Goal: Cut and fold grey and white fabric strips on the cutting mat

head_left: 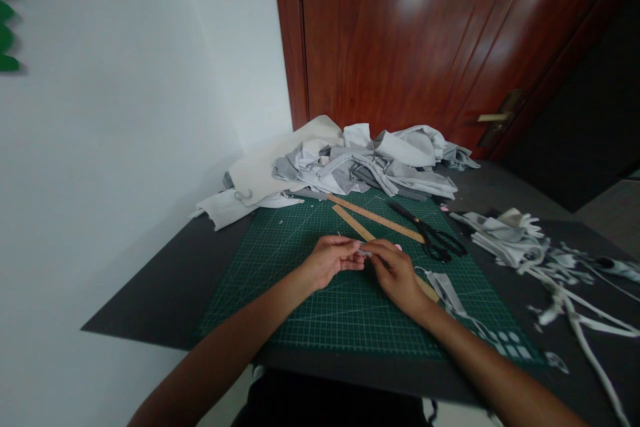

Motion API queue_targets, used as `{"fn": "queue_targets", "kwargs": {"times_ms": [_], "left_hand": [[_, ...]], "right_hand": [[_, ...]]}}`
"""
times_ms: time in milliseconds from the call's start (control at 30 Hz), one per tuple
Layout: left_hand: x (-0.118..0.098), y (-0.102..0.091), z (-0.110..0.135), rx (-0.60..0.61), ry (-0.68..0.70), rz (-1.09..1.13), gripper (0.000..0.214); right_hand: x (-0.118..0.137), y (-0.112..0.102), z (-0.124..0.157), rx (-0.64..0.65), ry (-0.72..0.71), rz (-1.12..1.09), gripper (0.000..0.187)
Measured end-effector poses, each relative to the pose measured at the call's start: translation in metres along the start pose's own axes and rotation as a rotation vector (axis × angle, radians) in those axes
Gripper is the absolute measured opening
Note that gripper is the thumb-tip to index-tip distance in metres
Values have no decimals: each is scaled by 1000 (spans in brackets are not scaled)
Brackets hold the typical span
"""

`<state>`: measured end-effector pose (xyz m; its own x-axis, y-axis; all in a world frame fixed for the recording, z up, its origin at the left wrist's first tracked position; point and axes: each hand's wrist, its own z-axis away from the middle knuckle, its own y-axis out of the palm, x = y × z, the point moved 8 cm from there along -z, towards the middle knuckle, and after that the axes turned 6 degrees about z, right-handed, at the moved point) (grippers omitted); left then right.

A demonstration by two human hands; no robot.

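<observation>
My left hand (331, 259) and my right hand (393, 269) meet over the middle of a green cutting mat (300, 293). Both pinch a small pale piece (363, 252) between their fingertips; it is too small to name. Two wooden rulers lie on the mat: one (376, 218) runs past the hands at the back, and the other (356, 223) passes under my right hand. Black scissors (430, 233) rest on the mat to the right of my right hand.
A heap of grey and white fabric (350, 163) lies at the back of the dark table (165, 280). More fabric strips and scraps (540, 253) spread along the right. A white wall stands at the left, a red-brown door (425, 33) behind.
</observation>
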<state>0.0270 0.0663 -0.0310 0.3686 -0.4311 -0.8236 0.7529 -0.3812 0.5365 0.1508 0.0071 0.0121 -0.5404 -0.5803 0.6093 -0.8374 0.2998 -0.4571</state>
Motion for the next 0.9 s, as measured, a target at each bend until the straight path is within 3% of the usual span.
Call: {"fn": "queue_targets", "kwargs": {"times_ms": [333, 433, 600, 767, 900], "left_hand": [[-4, -3, -2, 29, 67, -83, 53], [-7, -5, -4, 0, 136, -147, 54], [-12, -6, -6, -49, 263, -278, 45], [-12, 2, -4, -1, 278, -316, 40], [-11, -1, -5, -26, 287, -320, 38]], "right_hand": [[2, 2, 1, 17, -21, 18, 32], [-4, 2, 2, 8, 85, -37, 26], [-28, 5, 6, -51, 380, -259, 30], [-32, 16, 1, 14, 424, -390, 28], [-35, 19, 3, -4, 434, -370, 25]]}}
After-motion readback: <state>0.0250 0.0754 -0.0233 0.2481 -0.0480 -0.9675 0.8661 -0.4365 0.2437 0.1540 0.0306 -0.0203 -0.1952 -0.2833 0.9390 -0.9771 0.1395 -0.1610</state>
